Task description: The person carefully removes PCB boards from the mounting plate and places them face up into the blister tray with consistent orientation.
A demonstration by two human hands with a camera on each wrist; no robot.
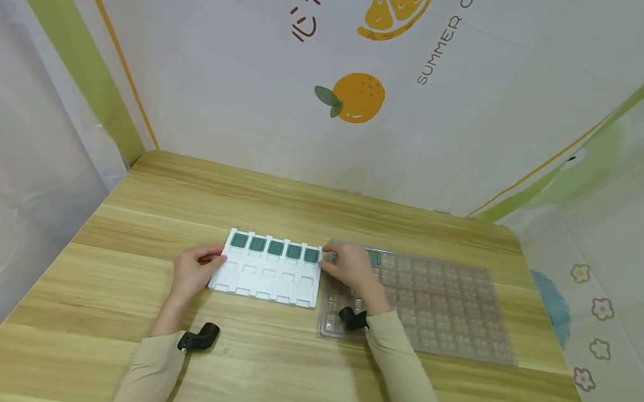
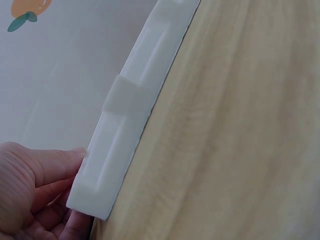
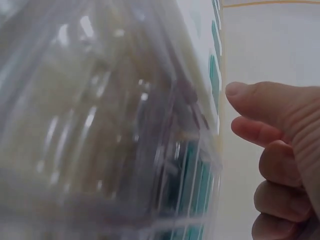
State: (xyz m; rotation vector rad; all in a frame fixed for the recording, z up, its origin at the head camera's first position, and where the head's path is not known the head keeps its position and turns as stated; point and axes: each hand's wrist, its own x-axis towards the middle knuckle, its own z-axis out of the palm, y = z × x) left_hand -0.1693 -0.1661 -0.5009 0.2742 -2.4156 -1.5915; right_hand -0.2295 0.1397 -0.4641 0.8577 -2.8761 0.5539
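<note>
A white molded plastic tray (image 1: pixel 268 273) lies on the table, its far row of pockets holding several dark green square pieces (image 1: pixel 275 248) and its near row bare. My left hand (image 1: pixel 192 269) pinches the tray's left end between thumb and fingers; the left wrist view shows the thumb against the tray's side wall (image 2: pixel 100 150). At the right end, over the far row, is my right hand (image 1: pixel 351 266), thumb and index finger a little apart with nothing between them. Its other fingers (image 3: pixel 280 165) are curled.
A clear plastic tray (image 1: pixel 440 301) with many small compartments lies to the right, partly under my right hand and forearm. A green piece (image 1: pixel 373 258) shows in its far row. Behind the wooden table (image 1: pixel 262 362) hangs a printed white curtain (image 1: pixel 239 91).
</note>
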